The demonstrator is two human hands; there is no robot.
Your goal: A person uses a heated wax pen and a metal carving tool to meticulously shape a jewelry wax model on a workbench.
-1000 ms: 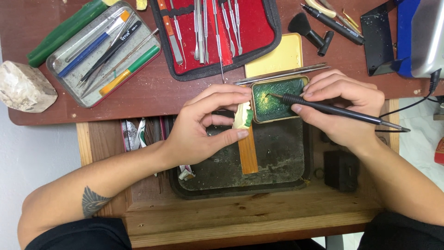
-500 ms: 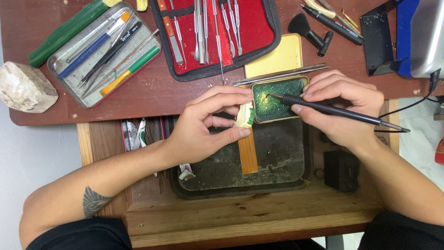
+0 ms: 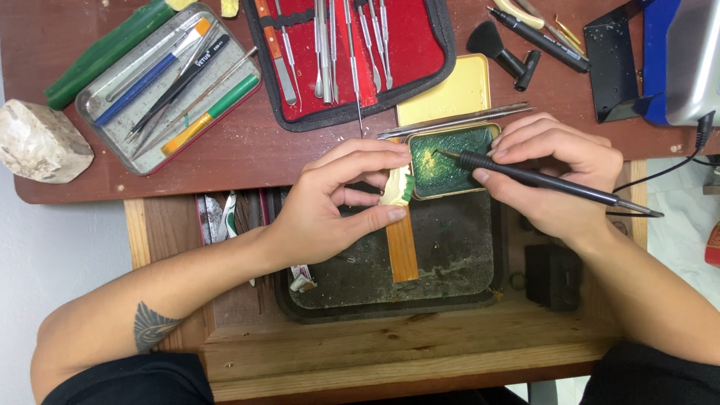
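green wax tin (image 3: 450,161) meets right fingers' (image 3: 525,154) gripped pen tool (image 3: 540,180); left fingers (image 3: 375,161) pinch carved piece (image 3: 397,191).

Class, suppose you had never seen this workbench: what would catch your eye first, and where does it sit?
At the centre, the right hand holds a black pen-like tool with its tip in a small tin of green wax, while the left hand pinches a small pale and green piece beside it. Above them lies an open red case of metal instruments.
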